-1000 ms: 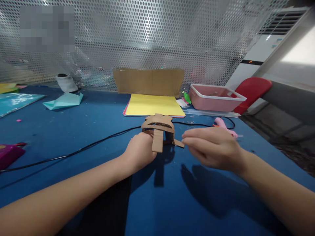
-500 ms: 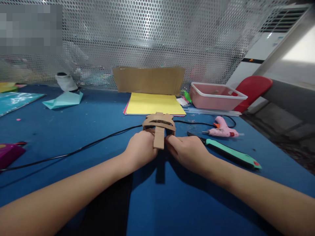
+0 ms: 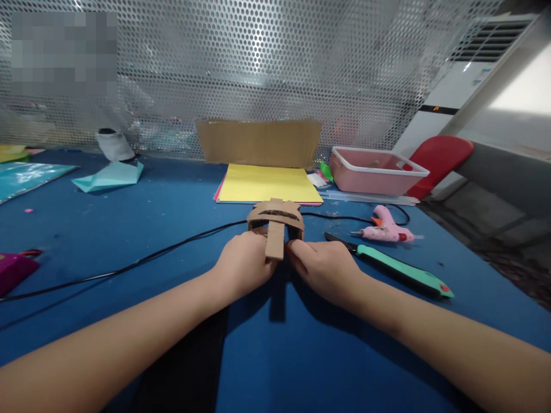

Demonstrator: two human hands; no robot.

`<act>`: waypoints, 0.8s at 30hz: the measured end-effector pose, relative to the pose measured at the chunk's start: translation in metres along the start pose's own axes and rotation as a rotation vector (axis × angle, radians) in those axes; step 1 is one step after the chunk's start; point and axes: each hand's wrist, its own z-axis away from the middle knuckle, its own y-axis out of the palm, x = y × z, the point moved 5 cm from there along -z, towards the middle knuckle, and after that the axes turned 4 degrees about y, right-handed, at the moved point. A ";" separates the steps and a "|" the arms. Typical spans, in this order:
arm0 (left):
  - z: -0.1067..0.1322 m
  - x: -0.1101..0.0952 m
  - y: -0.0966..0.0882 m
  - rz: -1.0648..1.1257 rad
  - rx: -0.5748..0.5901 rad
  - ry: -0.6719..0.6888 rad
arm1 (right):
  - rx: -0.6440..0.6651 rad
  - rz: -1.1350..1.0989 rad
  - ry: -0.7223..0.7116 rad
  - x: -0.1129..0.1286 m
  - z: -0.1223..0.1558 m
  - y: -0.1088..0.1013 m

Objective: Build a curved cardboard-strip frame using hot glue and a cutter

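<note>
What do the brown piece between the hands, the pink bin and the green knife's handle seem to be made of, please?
Cardboard piece: matt, probably corrugated; plain brown face, rough edge.
Pink bin: likely moulded plastic, smooth, with evenly coloured wall and rounded corners.
Knife handle: perhaps satin plastic or rubber; its green surface looks even.

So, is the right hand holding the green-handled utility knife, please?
No, the knife lies on the blue tabletop while the right hand is at the brown cardboard structure.
</note>
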 end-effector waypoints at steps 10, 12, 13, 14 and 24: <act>0.001 0.006 -0.006 0.056 -0.102 -0.011 | -0.195 -0.090 -0.069 0.004 0.001 -0.020; 0.002 0.007 -0.010 0.071 -0.140 -0.017 | -0.288 -0.144 -0.123 0.004 0.004 -0.030; 0.002 0.007 -0.013 0.083 -0.165 -0.019 | -0.335 -0.178 -0.147 0.003 0.006 -0.035; 0.003 0.007 -0.015 0.096 -0.192 -0.018 | -0.376 -0.209 -0.162 0.001 0.008 -0.040; 0.007 0.013 -0.013 0.210 -0.223 0.071 | -0.483 -0.129 -0.148 -0.015 0.010 -0.069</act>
